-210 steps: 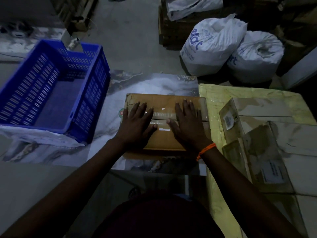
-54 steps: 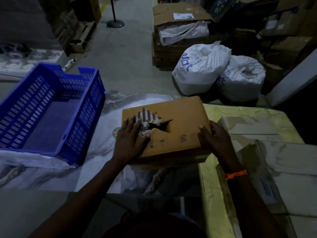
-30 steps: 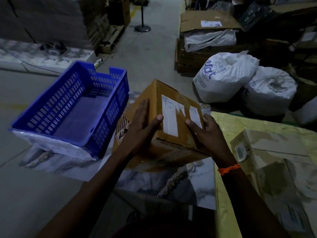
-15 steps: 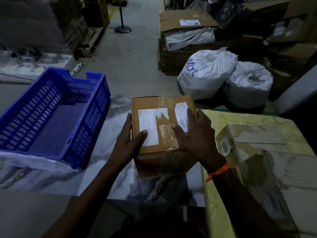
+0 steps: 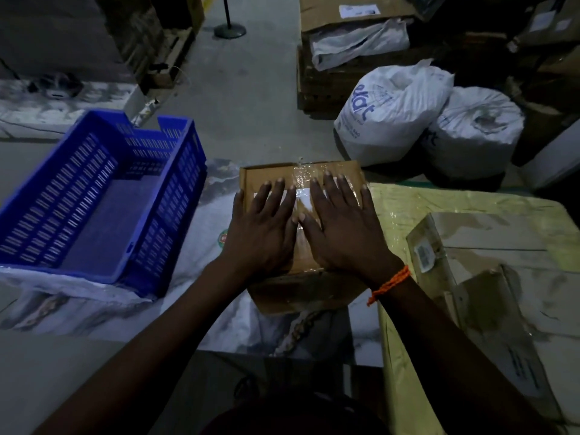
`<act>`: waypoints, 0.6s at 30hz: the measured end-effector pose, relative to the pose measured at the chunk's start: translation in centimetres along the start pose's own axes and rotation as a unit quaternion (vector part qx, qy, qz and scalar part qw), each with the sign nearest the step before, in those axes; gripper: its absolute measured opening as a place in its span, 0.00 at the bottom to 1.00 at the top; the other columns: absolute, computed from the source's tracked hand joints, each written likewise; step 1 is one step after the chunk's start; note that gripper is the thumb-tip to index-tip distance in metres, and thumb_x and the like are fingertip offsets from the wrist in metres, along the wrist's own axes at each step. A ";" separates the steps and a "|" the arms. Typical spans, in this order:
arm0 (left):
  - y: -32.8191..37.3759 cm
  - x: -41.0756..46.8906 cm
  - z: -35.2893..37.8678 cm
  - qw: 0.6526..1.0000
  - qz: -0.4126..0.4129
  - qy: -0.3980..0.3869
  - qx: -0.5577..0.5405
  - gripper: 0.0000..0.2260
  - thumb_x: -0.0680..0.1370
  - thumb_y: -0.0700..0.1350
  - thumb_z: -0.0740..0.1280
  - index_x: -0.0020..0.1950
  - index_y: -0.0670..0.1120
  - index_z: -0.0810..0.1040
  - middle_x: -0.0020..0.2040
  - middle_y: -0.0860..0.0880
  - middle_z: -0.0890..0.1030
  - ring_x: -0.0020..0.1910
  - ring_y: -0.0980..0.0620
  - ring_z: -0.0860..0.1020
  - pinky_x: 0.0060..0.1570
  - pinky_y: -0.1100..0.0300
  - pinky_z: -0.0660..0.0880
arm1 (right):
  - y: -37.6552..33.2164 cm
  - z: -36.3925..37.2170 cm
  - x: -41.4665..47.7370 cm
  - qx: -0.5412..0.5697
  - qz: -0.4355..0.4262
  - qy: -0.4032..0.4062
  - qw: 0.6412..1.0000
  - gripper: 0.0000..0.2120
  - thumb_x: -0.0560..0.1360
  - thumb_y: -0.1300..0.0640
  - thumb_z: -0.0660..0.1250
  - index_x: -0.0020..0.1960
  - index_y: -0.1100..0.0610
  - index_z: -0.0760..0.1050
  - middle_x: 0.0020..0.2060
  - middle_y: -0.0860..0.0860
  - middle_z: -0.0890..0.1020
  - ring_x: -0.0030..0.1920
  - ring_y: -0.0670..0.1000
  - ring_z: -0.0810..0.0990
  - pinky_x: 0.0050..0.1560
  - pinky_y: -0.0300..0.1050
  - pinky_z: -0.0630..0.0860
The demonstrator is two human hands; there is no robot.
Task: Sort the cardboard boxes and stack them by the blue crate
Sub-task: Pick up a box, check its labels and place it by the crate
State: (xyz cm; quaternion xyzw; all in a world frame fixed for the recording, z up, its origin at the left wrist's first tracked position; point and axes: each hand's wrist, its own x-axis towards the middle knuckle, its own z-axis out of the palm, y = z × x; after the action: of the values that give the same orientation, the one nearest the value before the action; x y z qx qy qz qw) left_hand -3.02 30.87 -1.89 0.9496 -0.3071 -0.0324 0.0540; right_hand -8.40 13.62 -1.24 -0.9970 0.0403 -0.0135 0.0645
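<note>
Dim warehouse or parcel-sorting floor. Bare concrete floor (image 5: 251, 98) with open aisle. Taped cardboard box (image 5: 301, 287) with shipping labels on low marble-patterned slab (image 5: 201, 277). Blue slotted plastic crate (image 5: 103, 199) beside it. Two tied white woven sacks (image 5: 389, 111) with blue print on floor. Stacked cartons (image 5: 351, 14) and wooden pallets (image 5: 326, 86) at back. More labelled boxes (image 5: 489, 262) on yellow wrapped surface (image 5: 439, 199). Round base of barrier post (image 5: 229, 29) in aisle.

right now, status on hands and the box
Left hand and right hand flat, open, on top of the cardboard box. Box sits beside the blue crate, apart from it. Nothing between them.
</note>
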 end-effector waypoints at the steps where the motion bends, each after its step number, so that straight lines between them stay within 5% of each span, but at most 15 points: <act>1: 0.0 0.0 0.0 1.000 -0.002 0.002 0.001 0.32 0.80 0.61 0.34 0.84 0.52 0.43 0.84 0.49 0.41 0.82 0.48 0.40 0.77 0.40 0.37 | 0.0 0.0 0.1 -0.002 0.001 -0.001 1.000 0.39 0.78 0.33 0.35 0.85 0.49 0.45 0.84 0.52 0.47 0.84 0.54 0.44 0.80 0.62 0.39; 11: 0.7 -2.2 -1.4 0.999 0.023 0.007 -0.029 0.36 0.78 0.65 0.36 0.84 0.53 0.51 0.84 0.47 0.45 0.83 0.46 0.43 0.77 0.36 0.40 | 1.6 -1.4 -2.0 0.028 0.000 -0.027 0.999 0.44 0.74 0.26 0.34 0.84 0.47 0.47 0.84 0.51 0.46 0.84 0.53 0.43 0.80 0.62 0.43; 18: 0.8 -3.8 0.9 0.996 0.045 0.070 -0.018 0.29 0.84 0.61 0.44 0.84 0.51 0.54 0.83 0.47 0.51 0.82 0.46 0.49 0.77 0.35 0.47 | 2.2 1.2 -4.4 -0.019 0.007 0.068 0.997 0.36 0.82 0.31 0.46 0.85 0.48 0.50 0.84 0.54 0.51 0.84 0.56 0.48 0.79 0.62 0.49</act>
State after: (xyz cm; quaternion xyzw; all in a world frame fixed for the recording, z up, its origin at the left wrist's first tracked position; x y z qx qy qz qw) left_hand -6.64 32.31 -2.62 0.9335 -0.3445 0.0312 0.0942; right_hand -12.92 11.94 -2.85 -0.9945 0.0523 -0.0800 0.0431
